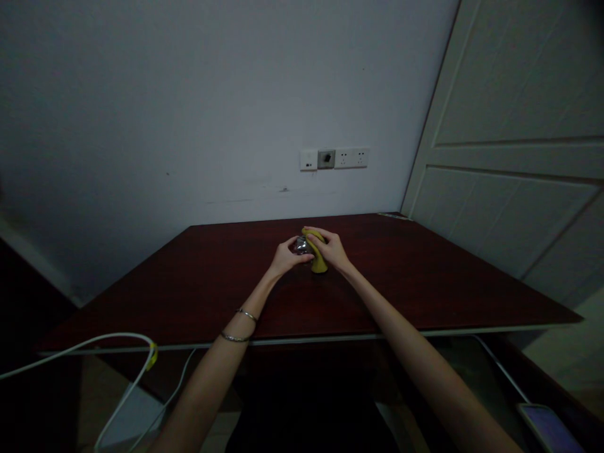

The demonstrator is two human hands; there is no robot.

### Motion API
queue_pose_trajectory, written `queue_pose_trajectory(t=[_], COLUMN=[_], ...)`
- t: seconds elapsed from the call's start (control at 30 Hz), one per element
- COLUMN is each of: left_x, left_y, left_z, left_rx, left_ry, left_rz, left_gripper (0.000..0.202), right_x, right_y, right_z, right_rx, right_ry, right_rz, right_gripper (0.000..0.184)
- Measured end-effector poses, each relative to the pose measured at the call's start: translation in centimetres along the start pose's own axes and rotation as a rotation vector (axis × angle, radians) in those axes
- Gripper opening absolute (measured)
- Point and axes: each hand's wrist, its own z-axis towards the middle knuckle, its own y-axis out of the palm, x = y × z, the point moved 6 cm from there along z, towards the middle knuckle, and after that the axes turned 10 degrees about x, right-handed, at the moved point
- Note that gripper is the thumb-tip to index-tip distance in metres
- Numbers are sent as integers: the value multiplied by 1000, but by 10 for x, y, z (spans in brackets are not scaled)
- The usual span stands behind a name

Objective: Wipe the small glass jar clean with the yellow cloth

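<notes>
Over the middle of the table, both hands come together. My left hand [285, 257] is curled around a small, shiny, see-through object [302, 245] that looks like a clear glass; its exact shape is partly hidden by the fingers. My right hand [334, 249] grips a yellow cloth [319, 262] and presses it against the right side of the glass. Part of the cloth hangs down below the right fingers.
The dark red table [198, 283] reaches back to a pale wall with sockets [352, 158]. At right is a white panelled door [509, 157]. A white cable [113, 335] loops over the front left edge; a phone [550, 428] lies low at right.
</notes>
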Motion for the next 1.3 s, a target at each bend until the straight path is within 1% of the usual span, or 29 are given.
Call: queue_pose_trajectory(t=[0.1, 0.2, 0.3, 0.43, 0.5, 0.57, 0.7, 0.77, 0.83, 0.97, 1.07, 1.13, 1.2, 1.3], left_x=[0, 1, 2, -2, -3, -2, 5, 6, 5, 0, 0, 1, 2, 1], left_y=[1, 1, 1, -2, -3, -3, 0, 0, -2, -4, -4, -2, 0, 2], left_z=[-1, -1, 0, 2, 2, 1, -2, -2, -1, 1, 0, -1, -3, -3], left_rx=[-21, -15, -18, 11, 33, 41, 33, 36, 54, 68, 64, 46, 12, -34], left_ry=[13, 20, 55, 104, 107, 116, 146, 156, 164, 185, 206, 219, 239, 225], left_rz=[0, 31, 109, 258, 302, 317, 349, 376, 413, 500, 534, 531, 503, 405], left_gripper=[63, 65, 63, 56, 53, 53, 60, 63, 61, 49, 48, 52, 61, 71], right_x=[17, 19, 5, -22, -28, -25, -8, -3, -3, -10, -13, -11, -5, 9], right_y=[-1, -2, -2, 7, 11, 13, 13, 13, 15, 21, 21, 18, 15, 6], right_z=[9, 7, -2, -14, -13, -7, 9, 12, 11, -2, -5, -1, 7, 16], right_rx=[53, 49, -7, -206, -259, -227, -66, -18, -16, -117, -156, -144, -115, -31], right_ry=[90, 74, -20, -233, -283, -253, -99, -69, -80, -167, -190, -155, -111, -11], right_rz=[-12, -19, -31, -118, -163, -211, -315, -340, -348, -344, -358, -383, -397, -318], right_gripper=[34, 34, 33, 28, 27, 26, 23, 22, 22, 27, 29, 27, 24, 25])
